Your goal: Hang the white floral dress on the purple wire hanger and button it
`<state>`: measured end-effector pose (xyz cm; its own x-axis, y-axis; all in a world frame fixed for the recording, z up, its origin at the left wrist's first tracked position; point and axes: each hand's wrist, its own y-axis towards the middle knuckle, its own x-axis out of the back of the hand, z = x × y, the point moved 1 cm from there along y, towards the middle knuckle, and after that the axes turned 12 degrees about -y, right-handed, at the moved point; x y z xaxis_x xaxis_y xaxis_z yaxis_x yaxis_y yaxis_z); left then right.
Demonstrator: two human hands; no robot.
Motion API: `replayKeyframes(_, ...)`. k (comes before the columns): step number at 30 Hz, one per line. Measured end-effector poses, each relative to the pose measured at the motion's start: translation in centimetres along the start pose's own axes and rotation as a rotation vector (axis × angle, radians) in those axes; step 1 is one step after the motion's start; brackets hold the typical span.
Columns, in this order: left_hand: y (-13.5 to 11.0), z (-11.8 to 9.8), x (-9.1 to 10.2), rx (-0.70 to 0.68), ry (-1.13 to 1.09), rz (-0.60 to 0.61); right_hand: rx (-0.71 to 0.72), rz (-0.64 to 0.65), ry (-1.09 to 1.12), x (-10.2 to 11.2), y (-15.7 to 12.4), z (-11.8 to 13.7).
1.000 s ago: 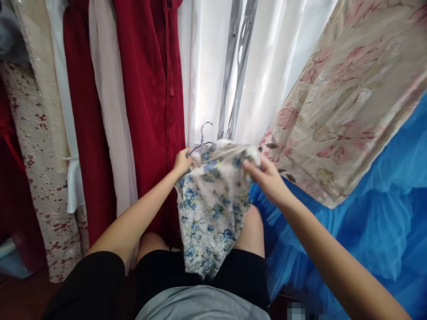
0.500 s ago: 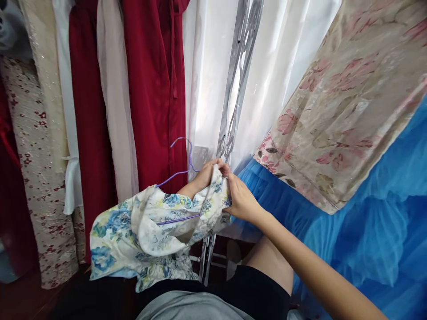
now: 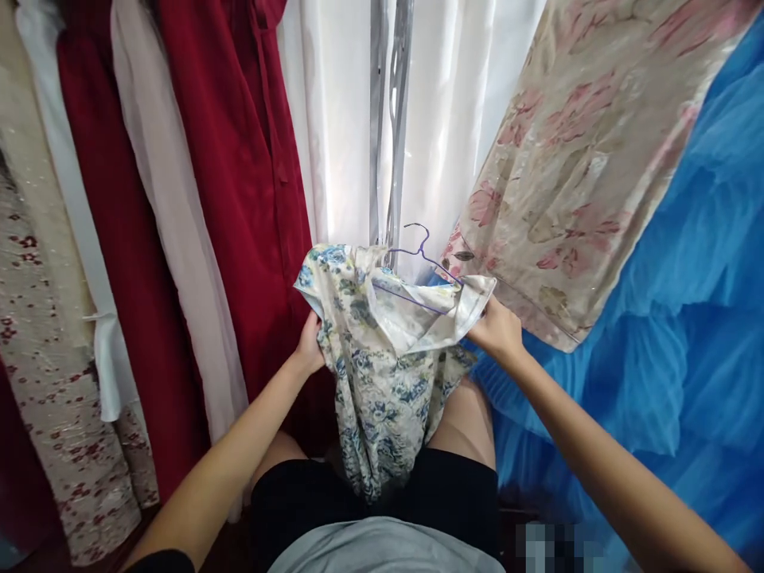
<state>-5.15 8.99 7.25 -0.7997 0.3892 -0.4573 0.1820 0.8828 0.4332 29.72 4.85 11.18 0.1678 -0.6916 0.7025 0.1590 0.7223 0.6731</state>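
Floral garment: draped over the purple hanger | my left hand: gripping cloth left of hanger | my right hand: grasping cloth right of hanger | best: tug gently, shoulders level

"Where do I see room for a hand?"

"I have open space around the hook of the hanger, before the white curtain and metal post."

"What hems me in?"

"The red dress on the left; on the right, the pink-flowered cloth slants down, the blue skirt beside it."

"Can I pass through the blouse's neck?"

"It gapes, but the hanger's bar crosses it. Lower, I see a gap on either side, closed above by the left hand and right hand."
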Motion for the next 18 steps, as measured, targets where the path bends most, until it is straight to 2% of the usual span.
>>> replayKeyframes(2, -1.7, 2.2, 1.5, -0.006, -0.046, -0.094, 0.047, -0.010, -0.020, 0.8, 1.1, 1.2)
replayKeyframes(4, -4.1, 4.9, 3.0, -0.060, -0.074, -0.265, 0.119, -0.044, -0.032, 1.5, 1.5, 2.2)
replayKeyframes(6, -7.0, 7.8, 4.0, -0.096, 0.015, -0.400, 0.192, -0.084, -0.028, 2.2, 1.2, 2.6)
replayKeyframes(9, -11.0, 11.4, 4.6, -0.038, 0.129, -0.488, 0.316, -0.103, 0.019, 2.9, 0.2, 2.1)
replayKeyframes(12, -14.0, 13.0, 4.1, 0.027, 0.159, -0.524, 0.409, -0.067, 0.076, 2.3, -0.8, 0.9)
replayKeyframes(15, -16.0, 13.0, 3.7, 0.092, 0.197, -0.537, 0.340, -0.059, 0.136, 0.4, -2.1, -0.1)
replayKeyframes(18, -17.2, 12.6, 4.0, 0.105, 0.235, -0.560, 0.056, -0.170, 0.242, -2.4, -5.4, -1.3)
